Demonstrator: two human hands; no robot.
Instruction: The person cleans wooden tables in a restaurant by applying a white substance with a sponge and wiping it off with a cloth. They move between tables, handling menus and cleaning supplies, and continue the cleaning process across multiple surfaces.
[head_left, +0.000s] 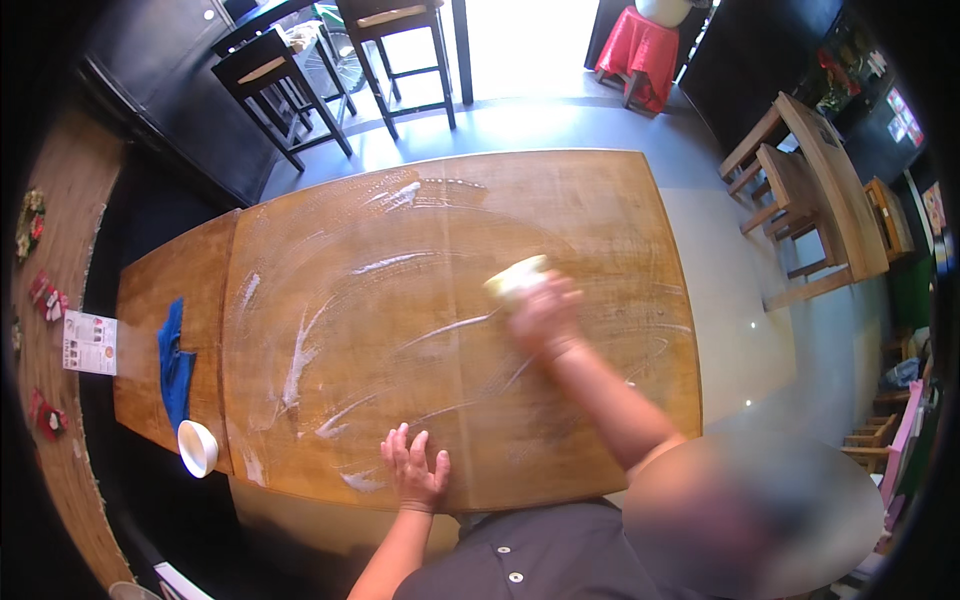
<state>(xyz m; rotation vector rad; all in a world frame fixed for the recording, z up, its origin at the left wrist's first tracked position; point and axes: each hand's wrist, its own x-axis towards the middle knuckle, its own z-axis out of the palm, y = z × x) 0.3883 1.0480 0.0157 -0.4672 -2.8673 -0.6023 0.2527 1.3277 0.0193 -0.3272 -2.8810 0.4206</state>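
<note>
My right hand (546, 313) is shut on a pale yellow sponge (517, 279), pressed to the wooden tabletop (517, 427) right of its middle; both look blurred. White streaks of suds (301, 356) curve across the wood, most of them on the left half. Near the front edge, my left hand (414, 466) rests on the tabletop with its fingers apart and nothing in it. A crumpled blue cloth (175, 367) lies on the narrower left section of the table, past a seam. Beside the cloth, a white bowl (198, 448) stands at the front corner.
A printed menu sheet (90, 343) stands at the table's left end. Dark high chairs (281, 82) are beyond the far edge. A small table with a red cloth (641, 56) stands by the bright doorway. Another wooden table (832, 180) with stools is at right.
</note>
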